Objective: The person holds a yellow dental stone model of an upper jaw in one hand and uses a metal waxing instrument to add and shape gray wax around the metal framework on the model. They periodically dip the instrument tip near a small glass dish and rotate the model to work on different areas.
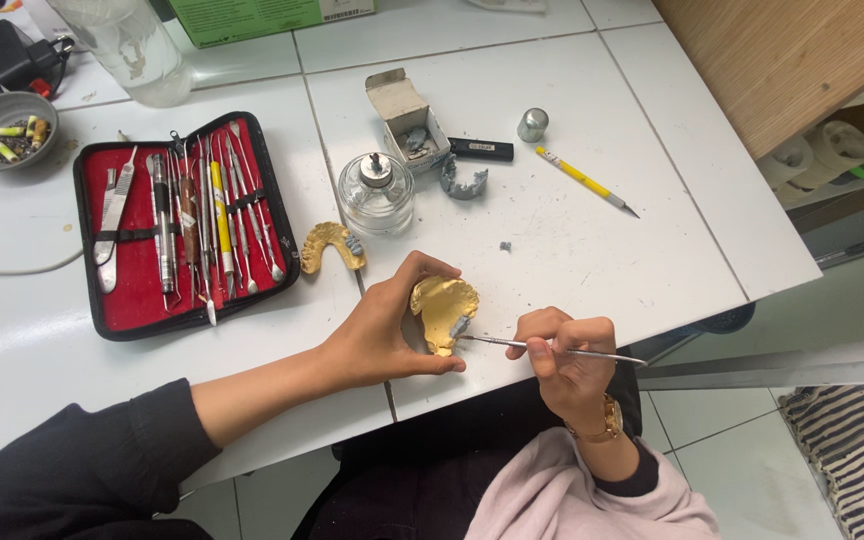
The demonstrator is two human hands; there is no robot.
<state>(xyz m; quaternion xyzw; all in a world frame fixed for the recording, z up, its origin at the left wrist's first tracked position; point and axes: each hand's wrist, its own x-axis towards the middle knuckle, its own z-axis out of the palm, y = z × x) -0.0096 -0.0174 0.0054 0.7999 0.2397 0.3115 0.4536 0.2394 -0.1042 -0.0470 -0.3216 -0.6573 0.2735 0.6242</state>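
Evidently the work was under way but far from finished: the left hand [382,335] was curled around a yellow dental cast [442,308], thumb below and fingers over its back, holding it just off the front edge of the white table [572,250], while the right hand [564,355] pinched a thin metal carving instrument [542,347] like a pen, its tip touching a small grey patch of wax at the cast's lower right. Only that one grey spot showed on the held cast; the rest of its arch looked bare, so most of the build-up seemed still to come. A second yellow cast [332,245], carrying a bit of grey at one end, lay just beyond the left hand, near a glass spirit lamp [376,192]. Farther out from the hands sat an open cardboard box [407,118], a grey wax arch [464,180], a black lighter [482,150], a small metal cap [532,124] and a yellow pencil-like tool [584,180]. To the left of the left forearm an open red-lined instrument case [182,225] held many tools. The table's front edge ran right under both wrists, and the right hand hung past it over the lap, so a dropped piece could have fallen to the floor. Bare tabletop lay beyond the right hand, giving room to move there.
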